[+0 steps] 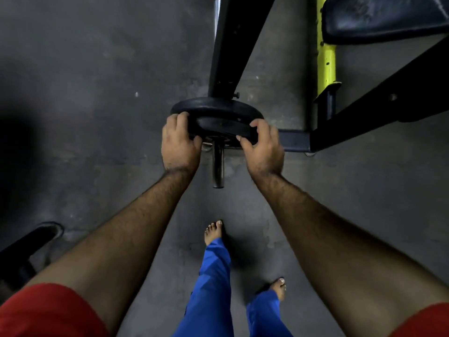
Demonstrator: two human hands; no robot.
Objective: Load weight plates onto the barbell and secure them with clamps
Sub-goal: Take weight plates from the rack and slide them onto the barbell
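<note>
Both hands held a small black weight plate (pixel 226 128) threaded on the chrome barbell sleeve (pixel 218 164). The left hand (pixel 178 144) curled over its left rim; the right hand (pixel 263 147) gripped the right rim, thumb beneath. It sat against a larger black plate (pixel 213 105) further up the sleeve. No lettering on either plate could be read. A black rack upright (pixel 230 45) and yellow post (pixel 326 52) stood behind on the grey floor (pixel 97 93).

Bare sleeve end (pixel 218 166) (frame (pixel 227 45) behind)
</note>
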